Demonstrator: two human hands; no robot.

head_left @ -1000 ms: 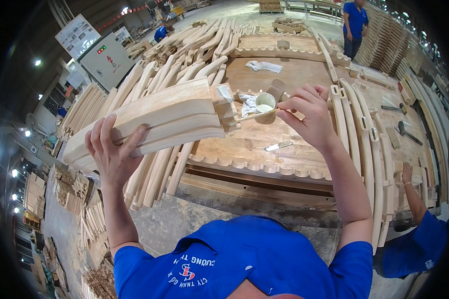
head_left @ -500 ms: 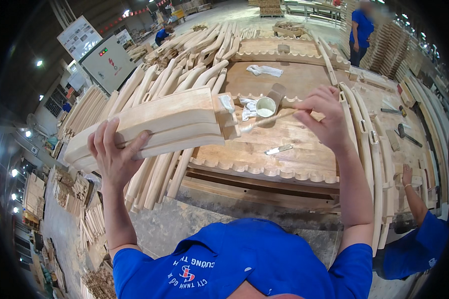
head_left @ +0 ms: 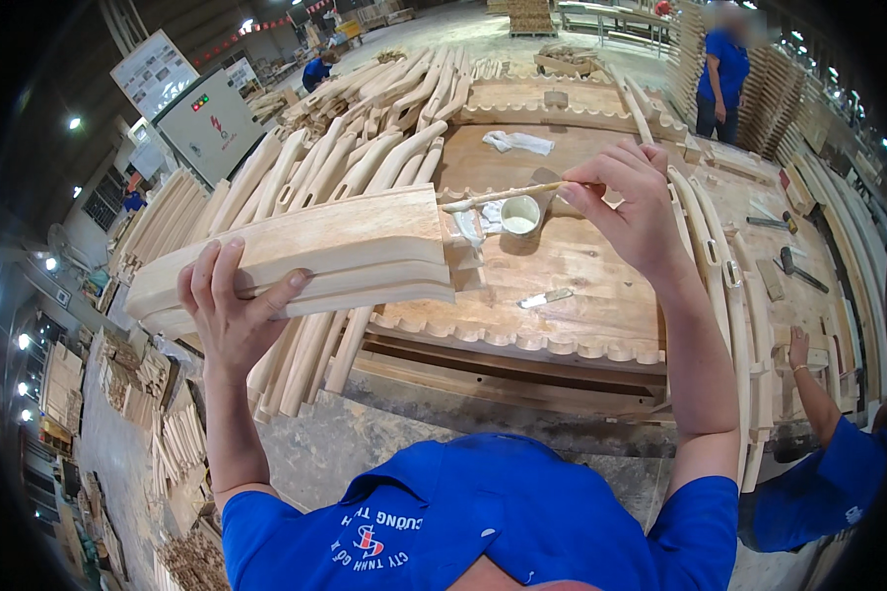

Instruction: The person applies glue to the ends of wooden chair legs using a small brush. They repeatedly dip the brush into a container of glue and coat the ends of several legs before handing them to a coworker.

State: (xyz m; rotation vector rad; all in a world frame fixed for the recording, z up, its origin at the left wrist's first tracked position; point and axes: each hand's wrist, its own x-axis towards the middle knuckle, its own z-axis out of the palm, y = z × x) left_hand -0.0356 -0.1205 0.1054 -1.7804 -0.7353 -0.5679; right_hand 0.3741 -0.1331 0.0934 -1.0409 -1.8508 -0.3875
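Observation:
My left hand (head_left: pixel 229 310) grips a stack of pale wooden parts (head_left: pixel 335 246) held tilted over the bench, fingers on top and thumb along the near side. Short tenons (head_left: pixel 471 264) stick out at the stack's right end, and white paste shows on one. Between the fingertips of my right hand (head_left: pixel 631 202) is a thin wooden stick (head_left: pixel 517 192). Its far tip, coated white, reaches the upper edge of the stack's end; exact contact is hard to tell. A cup (head_left: pixel 520 214) of whitish paste stands just below the stick on the bench.
On the wooden bench (head_left: pixel 591 256) lie a flat blade tool (head_left: pixel 545 297) and a white cloth (head_left: pixel 518 144). Curved wooden parts (head_left: pixel 365 158) are piled left and behind. Hammers (head_left: pixel 803 269) rest at right, near a co-worker's hand (head_left: pixel 799 348). Another person (head_left: pixel 724 74) stands at the back.
My right hand has moved slightly left and up. The stick's tip has shifted from the near side of the tenons to the stack's upper edge. The stack has moved slightly right and down.

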